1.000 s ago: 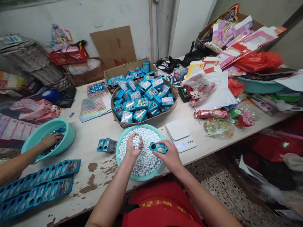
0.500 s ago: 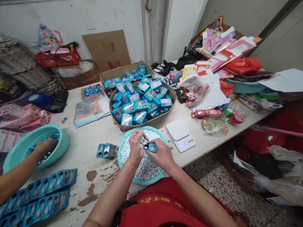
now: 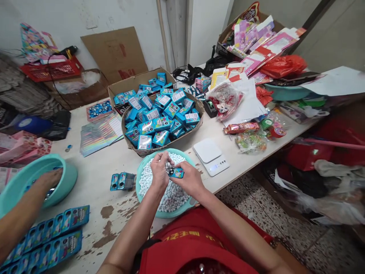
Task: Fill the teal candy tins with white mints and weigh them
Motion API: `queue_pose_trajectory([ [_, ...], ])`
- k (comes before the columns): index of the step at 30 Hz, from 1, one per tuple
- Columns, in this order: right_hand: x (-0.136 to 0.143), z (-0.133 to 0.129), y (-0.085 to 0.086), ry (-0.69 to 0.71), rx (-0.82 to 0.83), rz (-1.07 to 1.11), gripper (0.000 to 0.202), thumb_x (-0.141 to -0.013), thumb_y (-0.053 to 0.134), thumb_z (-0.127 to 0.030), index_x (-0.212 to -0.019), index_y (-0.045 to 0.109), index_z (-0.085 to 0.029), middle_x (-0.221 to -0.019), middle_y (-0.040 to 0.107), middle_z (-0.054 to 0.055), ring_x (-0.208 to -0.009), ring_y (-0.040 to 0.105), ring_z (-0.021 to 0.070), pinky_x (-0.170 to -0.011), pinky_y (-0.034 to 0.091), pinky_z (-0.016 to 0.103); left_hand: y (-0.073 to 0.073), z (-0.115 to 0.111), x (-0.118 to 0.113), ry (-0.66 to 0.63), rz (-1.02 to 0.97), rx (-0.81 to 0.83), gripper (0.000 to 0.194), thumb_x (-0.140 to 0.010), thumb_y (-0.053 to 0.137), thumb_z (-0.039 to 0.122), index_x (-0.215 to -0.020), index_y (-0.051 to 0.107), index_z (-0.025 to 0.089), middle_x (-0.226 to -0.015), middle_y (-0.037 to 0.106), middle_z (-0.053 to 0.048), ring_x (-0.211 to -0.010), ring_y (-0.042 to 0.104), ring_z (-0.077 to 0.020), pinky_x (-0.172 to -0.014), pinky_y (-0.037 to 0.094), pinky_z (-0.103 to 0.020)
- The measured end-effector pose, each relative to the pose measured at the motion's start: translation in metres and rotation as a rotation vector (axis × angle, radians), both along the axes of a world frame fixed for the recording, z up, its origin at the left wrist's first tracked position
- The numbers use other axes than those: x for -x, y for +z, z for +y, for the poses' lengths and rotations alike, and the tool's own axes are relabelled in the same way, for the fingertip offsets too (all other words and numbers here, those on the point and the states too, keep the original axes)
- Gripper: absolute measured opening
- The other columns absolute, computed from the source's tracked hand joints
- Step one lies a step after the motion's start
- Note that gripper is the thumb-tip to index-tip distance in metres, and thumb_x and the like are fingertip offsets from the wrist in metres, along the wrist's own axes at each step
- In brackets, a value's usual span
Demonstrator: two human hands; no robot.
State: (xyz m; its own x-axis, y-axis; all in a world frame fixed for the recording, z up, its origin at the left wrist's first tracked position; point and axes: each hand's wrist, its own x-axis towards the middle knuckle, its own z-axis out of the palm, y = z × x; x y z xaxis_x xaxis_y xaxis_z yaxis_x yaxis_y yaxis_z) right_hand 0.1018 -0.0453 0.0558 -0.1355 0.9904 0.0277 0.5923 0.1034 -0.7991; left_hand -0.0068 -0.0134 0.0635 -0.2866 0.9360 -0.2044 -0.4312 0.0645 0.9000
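Over a teal basin [image 3: 191,203] of white candies [image 3: 172,196], my left hand [image 3: 160,170] is closed around a few white candies at the opening of a small blue box [image 3: 178,173]. My right hand [image 3: 188,179] grips that box, which lies tilted on its side with its open end toward my left fingers. Two blue boxes [image 3: 122,181] stand on the table left of the basin. Behind it, a cardboard carton [image 3: 148,151] is heaped with blue boxes. A white scale [image 3: 211,156] sits to the right of the basin.
At the left, another person's hand [image 3: 49,179] reaches into a second teal basin [image 3: 70,177]. Rows of blue boxes [image 3: 57,249] line the table's lower left. Shiny sheets [image 3: 97,135] lie left of the carton. Candy bags and papers [image 3: 248,99] cover the right side.
The view has shifted, so the table's things appear further left and slightly higher. My left fingers are drawn closer together at the box, with fewer candies showing. Both hands remain over the basin.
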Motion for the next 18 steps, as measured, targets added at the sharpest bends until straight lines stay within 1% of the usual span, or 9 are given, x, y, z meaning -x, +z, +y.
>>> queue_pose_trajectory([
  [4, 0.000, 0.003, 0.003, 0.004, 0.011, 0.020, 0.027, -0.064, 0.073, -0.024, -0.087, 0.060, -0.021, -0.087, 0.062, 0.001, -0.084, 0.059, 0.0192, -0.071, 0.043, 0.028, 0.001, 0.003, 0.000, 0.014, 0.032, -0.019, 0.028, -0.067, 0.071, 0.034, -0.065, 0.051, 0.016, -0.052, 0.051, 0.004, -0.044, 0.050, -0.0088, -0.045, 0.040, -0.019],
  [7, 0.001, 0.005, 0.005, -0.006, 0.002, 0.039, 0.028, -0.064, 0.073, -0.025, -0.088, 0.060, -0.022, -0.088, 0.063, 0.001, -0.084, 0.060, 0.0192, -0.072, 0.043, 0.029, 0.006, 0.004, -0.001, 0.020, 0.056, -0.047, 0.026, -0.067, 0.071, 0.033, -0.066, 0.052, 0.016, -0.051, 0.050, 0.004, -0.043, 0.049, -0.0086, -0.044, 0.040, -0.019],
  [11, 0.002, 0.007, 0.004, -0.025, -0.019, 0.077, 0.029, -0.064, 0.074, -0.028, -0.088, 0.060, -0.021, -0.088, 0.063, 0.001, -0.083, 0.060, 0.0190, -0.072, 0.044, 0.029, 0.014, 0.005, -0.002, 0.005, 0.011, -0.049, 0.024, -0.068, 0.070, 0.032, -0.068, 0.052, 0.016, -0.050, 0.050, 0.004, -0.044, 0.051, -0.0098, -0.046, 0.041, -0.020],
  [14, 0.005, 0.010, 0.002, -0.034, -0.031, 0.081, 0.031, -0.062, 0.076, -0.026, -0.088, 0.060, -0.021, -0.088, 0.063, 0.001, -0.084, 0.060, 0.0195, -0.074, 0.045, 0.030, 0.015, 0.008, 0.000, 0.000, -0.010, -0.059, 0.023, -0.068, 0.069, 0.031, -0.069, 0.052, 0.016, -0.052, 0.050, 0.004, -0.047, 0.053, -0.0104, -0.049, 0.044, -0.021],
  [16, 0.007, 0.011, 0.003, -0.053, -0.029, 0.090, 0.032, -0.062, 0.077, -0.025, -0.089, 0.061, -0.022, -0.089, 0.064, 0.001, -0.086, 0.060, 0.0194, -0.076, 0.046, 0.030, 0.015, 0.010, 0.002, -0.002, 0.020, -0.061, 0.022, -0.067, 0.069, 0.031, -0.069, 0.053, 0.016, -0.053, 0.051, 0.004, -0.047, 0.052, -0.0097, -0.049, 0.044, -0.021],
  [18, 0.009, 0.011, 0.004, -0.064, -0.022, 0.074, 0.034, -0.061, 0.078, -0.028, -0.090, 0.062, -0.023, -0.091, 0.065, 0.001, -0.088, 0.060, 0.0191, -0.077, 0.046, 0.029, 0.016, 0.011, 0.003, 0.001, 0.101, -0.050, 0.022, -0.065, 0.070, 0.032, -0.068, 0.055, 0.016, -0.053, 0.052, 0.004, -0.046, 0.050, -0.0086, -0.046, 0.042, -0.019],
])
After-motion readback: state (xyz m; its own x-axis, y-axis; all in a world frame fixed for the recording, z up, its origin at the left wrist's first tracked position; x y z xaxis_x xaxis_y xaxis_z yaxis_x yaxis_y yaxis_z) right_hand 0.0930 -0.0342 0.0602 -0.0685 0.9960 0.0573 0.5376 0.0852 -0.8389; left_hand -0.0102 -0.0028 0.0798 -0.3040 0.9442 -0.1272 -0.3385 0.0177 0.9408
